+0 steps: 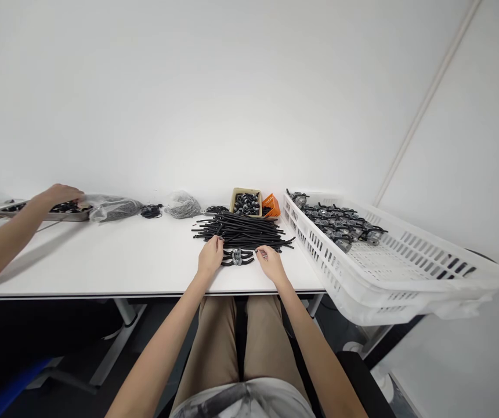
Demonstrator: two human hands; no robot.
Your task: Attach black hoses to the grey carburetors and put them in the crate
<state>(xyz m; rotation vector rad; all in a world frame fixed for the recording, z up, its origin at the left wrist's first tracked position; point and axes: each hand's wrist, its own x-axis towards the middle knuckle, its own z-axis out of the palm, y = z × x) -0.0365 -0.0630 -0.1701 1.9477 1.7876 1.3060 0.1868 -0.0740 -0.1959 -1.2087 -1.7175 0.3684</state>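
Note:
Between my hands, at the front of the table, lies a grey part with black tube legs (pixel 237 256) spreading to both sides. My left hand (pixel 211 255) is closed at its left, the fingertips pinched by the tube ends and the edge of the pile. My right hand (pixel 271 262) is on the other side, thumb and finger pinched together by the right tube ends. Whatever either pinch holds is too small to make out. Just behind, a heap of thin black tubes (pixel 245 230) lies mostly crosswise.
A beige basket of dark and grey parts (pixel 233 203) and an orange bin (pixel 274 204) stand behind the heap. At right, a white crate (pixel 380 278) holds several similar grey parts (pixel 340 223). Plastic bags (pixel 116 207) lie leftward. A co-worker's arm (pixel 18 232) reaches over a tray (pixel 78 216).

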